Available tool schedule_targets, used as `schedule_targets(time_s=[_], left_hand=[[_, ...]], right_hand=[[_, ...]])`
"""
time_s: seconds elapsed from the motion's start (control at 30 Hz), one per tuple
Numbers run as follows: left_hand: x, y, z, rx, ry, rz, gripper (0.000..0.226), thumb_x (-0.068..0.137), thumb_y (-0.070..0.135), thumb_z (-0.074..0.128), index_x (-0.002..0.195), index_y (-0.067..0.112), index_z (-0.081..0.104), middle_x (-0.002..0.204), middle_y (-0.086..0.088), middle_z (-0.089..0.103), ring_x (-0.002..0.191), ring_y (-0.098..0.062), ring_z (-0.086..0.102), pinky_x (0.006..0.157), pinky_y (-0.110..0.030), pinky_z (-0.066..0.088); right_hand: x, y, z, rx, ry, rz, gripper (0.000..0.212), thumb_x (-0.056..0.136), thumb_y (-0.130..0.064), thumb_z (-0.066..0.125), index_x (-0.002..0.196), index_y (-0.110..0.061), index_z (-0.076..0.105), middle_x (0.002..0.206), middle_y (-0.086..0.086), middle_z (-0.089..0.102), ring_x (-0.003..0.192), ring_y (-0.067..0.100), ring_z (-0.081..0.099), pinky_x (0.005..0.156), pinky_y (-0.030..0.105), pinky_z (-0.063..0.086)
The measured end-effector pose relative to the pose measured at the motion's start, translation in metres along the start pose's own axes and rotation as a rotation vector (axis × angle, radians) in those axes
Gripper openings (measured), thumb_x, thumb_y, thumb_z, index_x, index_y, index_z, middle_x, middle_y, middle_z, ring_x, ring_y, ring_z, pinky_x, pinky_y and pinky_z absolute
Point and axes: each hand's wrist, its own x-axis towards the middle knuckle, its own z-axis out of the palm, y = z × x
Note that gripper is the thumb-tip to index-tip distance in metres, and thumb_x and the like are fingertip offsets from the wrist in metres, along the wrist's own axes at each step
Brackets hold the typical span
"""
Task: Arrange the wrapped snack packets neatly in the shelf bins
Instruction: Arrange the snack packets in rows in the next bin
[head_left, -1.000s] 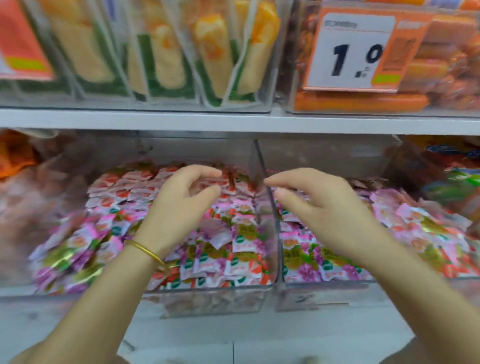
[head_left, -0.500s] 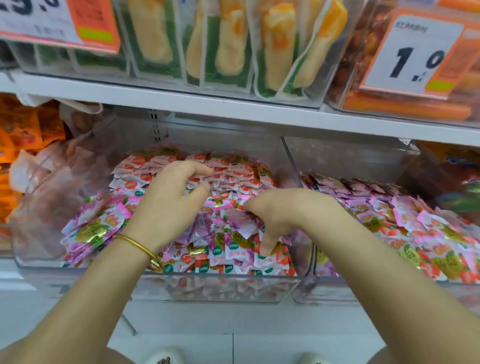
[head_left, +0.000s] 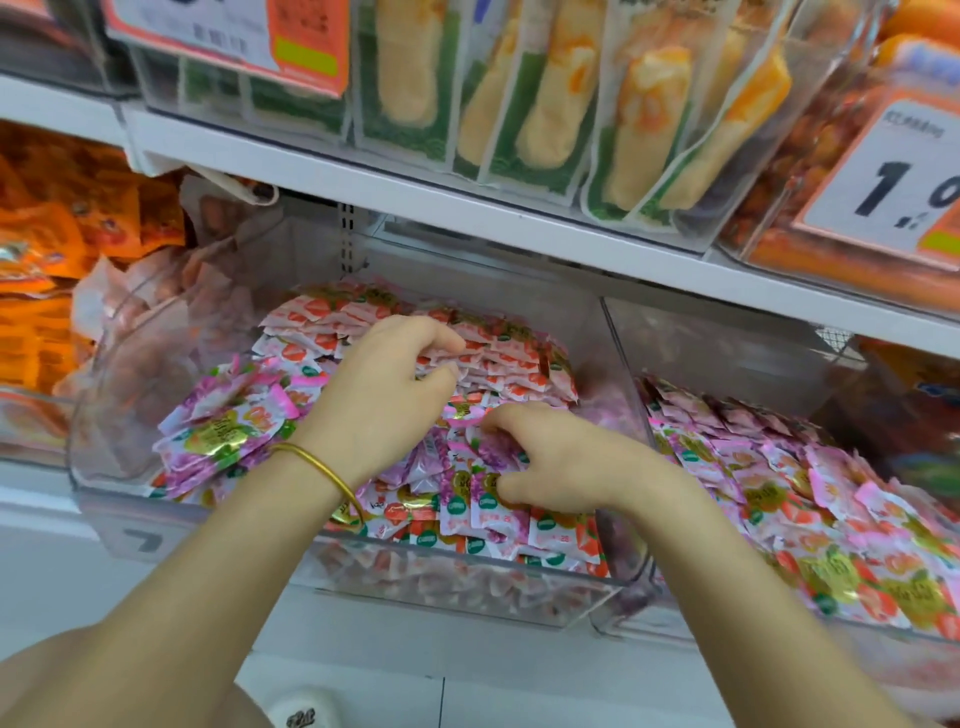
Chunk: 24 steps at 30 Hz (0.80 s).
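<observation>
Reaching into the middle bin, your right grip pinches pink snack packets (a loose heap); your left grip hovers curled above them, its hold unclear.

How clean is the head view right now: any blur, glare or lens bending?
Head view: even light, no hard shadows; left hand, right hand and packets are fairly sharp; the upper-left price tag is smeared; the shelf edge bows slightly from the wide lens; the clear front wall of the bin hazes what lies behind it.
</observation>
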Motion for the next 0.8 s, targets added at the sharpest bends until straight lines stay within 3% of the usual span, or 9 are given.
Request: schedule_targets(time_s=[0.07, 0.13, 0.27, 0.43, 0.5, 0.6, 0.67, 0.73, 0.8], left_hand=[[0.0, 0.0, 0.0, 0.01, 0.007, 0.0, 0.023, 0.091, 0.017, 0.051, 0.112, 0.021, 0.06, 0.119, 0.004, 0.054, 0.111, -0.007, 0.047, 0.084, -0.009, 0.027], [0.0, 0.0, 0.001, 0.013, 0.001, -0.006, 0.023, 0.091, 0.017, 0.051, 0.112, 0.021, 0.06, 0.12, 0.004, 0.054, 0.111, -0.007, 0.047, 0.083, -0.009, 0.027], [-0.002, 0.004, 0.004, -0.044, -0.027, -0.043, 0.023, 0.091, 0.017, 0.051, 0.112, 0.021, 0.06, 0.118, 0.004, 0.055, 0.105, -0.005, 0.048, 0.084, -0.013, 0.031], [-0.004, 0.009, 0.007, -0.355, -0.141, -0.238, 0.036, 0.092, 0.027, 0.053, 0.125, 0.012, 0.054, 0.12, -0.001, 0.059, 0.1, -0.014, 0.061, 0.09, -0.03, 0.049], [-0.006, 0.013, 0.011, -0.58, -0.235, -0.317, 0.029, 0.09, 0.027, 0.056, 0.112, 0.009, 0.06, 0.111, -0.007, 0.064, 0.092, -0.015, 0.066, 0.082, -0.035, 0.056], [-0.006, 0.016, 0.017, -0.706, -0.212, -0.366, 0.017, 0.087, 0.018, 0.061, 0.093, 0.002, 0.058, 0.086, -0.009, 0.064, 0.071, -0.012, 0.065, 0.068, -0.032, 0.059], [-0.005, 0.017, 0.019, -0.723, -0.198, -0.398, 0.016, 0.086, 0.014, 0.062, 0.088, 0.002, 0.052, 0.083, -0.013, 0.063, 0.067, -0.018, 0.062, 0.063, -0.03, 0.057], [-0.005, 0.017, 0.019, -0.747, -0.226, -0.405, 0.014, 0.087, 0.012, 0.061, 0.089, 0.003, 0.051, 0.088, -0.017, 0.065, 0.07, -0.02, 0.062, 0.058, -0.026, 0.055], [-0.005, 0.018, 0.019, -0.769, -0.249, -0.383, 0.011, 0.087, 0.011, 0.06, 0.09, 0.005, 0.051, 0.086, -0.014, 0.067, 0.067, -0.016, 0.061, 0.055, -0.023, 0.051]], right_hand=[[0.002, 0.002, 0.007, 0.002, 0.113, 0.03, 0.058, 0.082, -0.043, 0.063, 0.13, -0.016, 0.046, 0.127, 0.006, 0.053, 0.114, 0.024, 0.05, 0.096, 0.037, 0.044], [0.004, 0.0, 0.015, -0.042, 0.21, 0.043, 0.051, 0.082, -0.046, 0.063, 0.118, -0.012, 0.051, 0.114, 0.009, 0.059, 0.106, 0.027, 0.054, 0.087, 0.038, 0.047], [0.004, -0.004, 0.021, -0.04, 0.443, 0.052, 0.011, 0.083, -0.013, 0.054, 0.09, -0.012, 0.045, 0.089, 0.012, 0.06, 0.085, 0.033, 0.056, 0.061, 0.034, 0.039], [-0.014, -0.006, 0.013, 0.59, 0.722, 0.003, 0.024, 0.086, -0.007, 0.055, 0.104, -0.02, 0.062, 0.094, -0.007, 0.066, 0.09, 0.011, 0.062, 0.081, 0.025, 0.048], [-0.021, -0.012, 0.01, 0.871, 0.691, -0.076, 0.023, 0.088, -0.004, 0.056, 0.104, -0.02, 0.061, 0.102, -0.005, 0.067, 0.096, 0.009, 0.063, 0.087, 0.026, 0.05], [-0.025, -0.013, 0.01, 1.116, 0.638, -0.048, 0.021, 0.091, -0.016, 0.058, 0.111, -0.021, 0.059, 0.106, -0.005, 0.066, 0.099, 0.003, 0.062, 0.087, 0.023, 0.051], [-0.026, -0.011, 0.006, 1.361, 0.59, 0.017, 0.019, 0.094, -0.023, 0.052, 0.107, -0.017, 0.064, 0.106, 0.004, 0.068, 0.102, 0.014, 0.064, 0.091, 0.036, 0.052], [-0.026, -0.01, 0.001, 1.62, 0.536, 0.027, 0.024, 0.094, -0.008, 0.045, 0.103, -0.003, 0.065, 0.105, 0.019, 0.068, 0.096, 0.032, 0.064, 0.086, 0.05, 0.05], [-0.028, -0.008, -0.002, 1.733, 0.487, 0.016, 0.022, 0.089, 0.005, 0.043, 0.101, 0.003, 0.061, 0.091, 0.023, 0.065, 0.081, 0.034, 0.059, 0.072, 0.045, 0.05]])
